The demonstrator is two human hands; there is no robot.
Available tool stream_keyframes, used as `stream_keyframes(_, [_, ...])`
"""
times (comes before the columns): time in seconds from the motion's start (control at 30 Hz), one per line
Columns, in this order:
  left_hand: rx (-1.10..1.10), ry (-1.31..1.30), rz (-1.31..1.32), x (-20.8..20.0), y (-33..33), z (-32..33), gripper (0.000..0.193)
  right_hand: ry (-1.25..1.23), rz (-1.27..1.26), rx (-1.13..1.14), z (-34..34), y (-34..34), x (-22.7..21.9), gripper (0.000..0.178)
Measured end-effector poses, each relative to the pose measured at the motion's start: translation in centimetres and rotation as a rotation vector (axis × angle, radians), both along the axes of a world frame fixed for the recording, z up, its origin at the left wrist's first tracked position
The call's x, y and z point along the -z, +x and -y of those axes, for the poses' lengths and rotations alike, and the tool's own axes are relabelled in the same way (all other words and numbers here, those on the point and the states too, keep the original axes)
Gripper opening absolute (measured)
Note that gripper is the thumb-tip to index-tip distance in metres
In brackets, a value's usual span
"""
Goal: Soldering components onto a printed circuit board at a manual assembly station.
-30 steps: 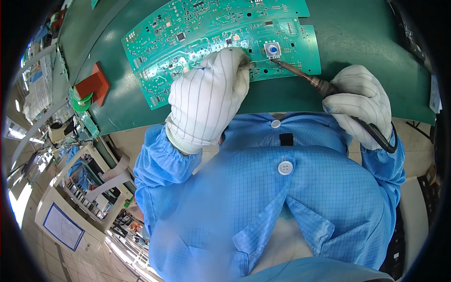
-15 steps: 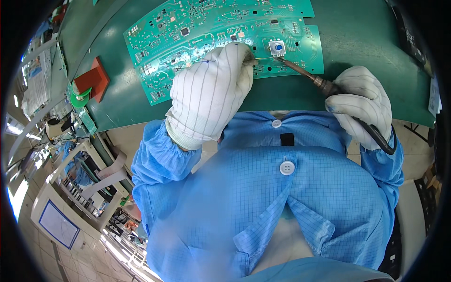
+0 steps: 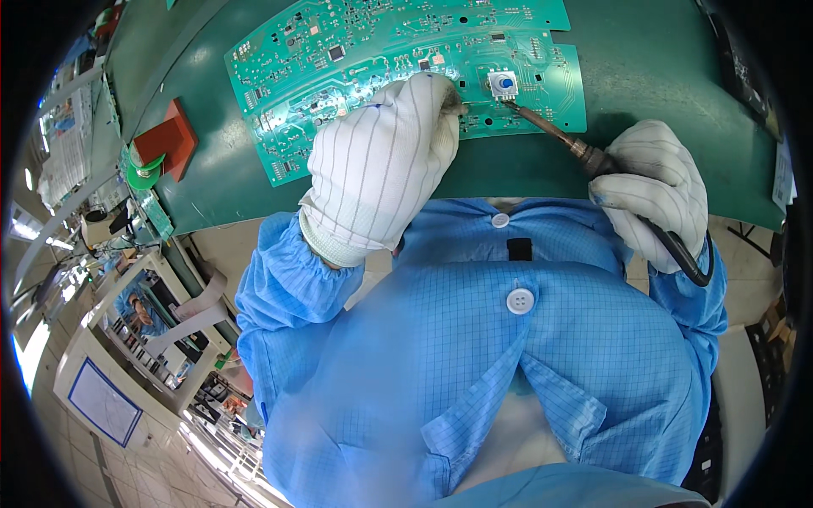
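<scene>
A large green circuit board [image 3: 373, 63] lies on the green table mat, slightly curved by the lens. On its right part sits a square white component with a blue round centre [image 3: 506, 83]. My right hand [image 3: 656, 190], in a striped white glove, is closed around a soldering iron [image 3: 550, 129]. The iron's tip is at the pins along the component's near edge. Over the board's near edge, my gloved left hand [image 3: 385, 157] pinches a thin solder wire, its strand reaching faintly toward those pins. The fingertips are darkened, and most of the wire is hidden inside the glove.
A red-brown block stand [image 3: 174, 140] with a green spool [image 3: 144, 172] stands left of the board. The iron's black cable [image 3: 682, 254] loops by my right wrist. A dark object [image 3: 737, 63] edges the mat at far right. Shelving and another person's hand show at left.
Both hands stay nearly in place, with the iron tip still at the component's near pins. The board appears shifted very slightly right in view. A person's hand now shows in the left background.
</scene>
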State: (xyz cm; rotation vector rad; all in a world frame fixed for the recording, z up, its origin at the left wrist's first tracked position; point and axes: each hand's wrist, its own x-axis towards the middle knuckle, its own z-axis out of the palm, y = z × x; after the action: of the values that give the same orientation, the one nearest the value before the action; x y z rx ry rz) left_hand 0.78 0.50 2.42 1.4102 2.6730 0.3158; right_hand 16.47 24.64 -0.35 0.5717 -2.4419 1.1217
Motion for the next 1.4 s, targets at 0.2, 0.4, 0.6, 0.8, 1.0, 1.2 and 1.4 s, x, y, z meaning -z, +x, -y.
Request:
stream_keyframes(0.2, [0.032, 0.087, -0.021, 0.7, -0.2, 0.0, 0.014, -0.032, -0.046, -0.029, 0.1, 0.0, 0.5, 0.028])
stream_keyframes(0.4, [0.054, 0.042, -0.081, 0.6, -0.1, 0.1, 0.014, 0.036, -0.058, -0.029, 0.5, -0.3, 0.5, 0.027])
stream_keyframes(0.6, [0.085, 0.084, -0.113, 0.9, 0.0, 0.1, 0.015, 0.049, -0.062, -0.027, 0.4, -0.2, 0.5, 0.028])
stream_keyframes(0.8, [0.068, 0.036, -0.096, 0.6, 0.1, 0.0, 0.016, 0.025, -0.020, -0.030, 0.0, 0.0, -0.1, 0.028])
stream_keyframes(1.0, [0.089, 0.093, -0.122, 0.9, -0.2, -0.1, 0.016, -0.052, -0.013, -0.006, -0.4, 0.1, -0.6, 0.027])
stream_keyframes(1.2, [0.149, 0.172, -0.091, 1.4, -0.7, -0.4, 0.014, -0.087, 0.085, 0.379, -2.7, 3.1, -1.6, 0.023])
stream_keyframes(1.4, [0.277, 0.188, -0.027, 1.5, 0.5, -3.3, 0.009, 0.379, -0.226, 0.960, -7.4, 5.0, 0.7, 0.020])
